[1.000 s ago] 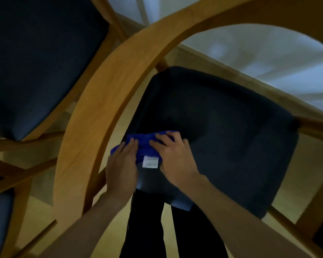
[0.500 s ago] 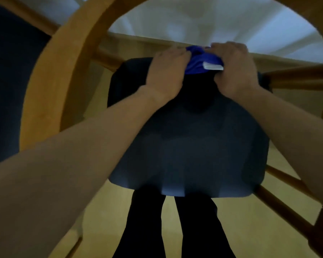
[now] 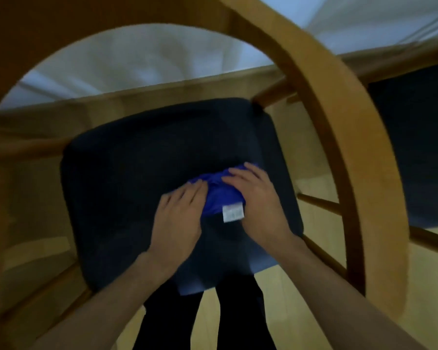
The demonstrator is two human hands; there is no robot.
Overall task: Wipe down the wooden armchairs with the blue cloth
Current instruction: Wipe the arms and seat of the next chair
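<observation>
Here, both hands flat on the bunched bright-blue cloth with a white care label [image 3: 219, 195], pressing it onto the right-front part of the dark navy padded seat cushion [image 3: 137, 173] of the light wooden armchair. Left hand [image 3: 177, 221] over the cloth's left edge, fingers [image 3: 187, 195] together and extended; right hand [image 3: 258, 200] over its right side, fingers [image 3: 240, 174] slightly spread, neither clamped around the fabric, only bearing down on it. Likely mid-stroke across the seat, judging by the heavy blur. Risks from here: cloth bunching further and skating under the palms rather than wiping, since nothing pinches it; label [image 3: 233, 212] trailing loose toward the body; knuckles of the right hand striking the curved wooden arm hoop [image 3: 344, 152] if the stroke runs on rightward, as the seat's right edge lies near that hand. Wood itself apparently not under the cloth yet, only upholstery. Open room: plenty of bare cushion to the left and toward the back, well apart from both hands; front edge close to the wrists; wooden side rails [image 3: 319, 202] just beyond the right edge; a second dark seat [image 3: 415, 147] past the hoop, out of the way.
</observation>
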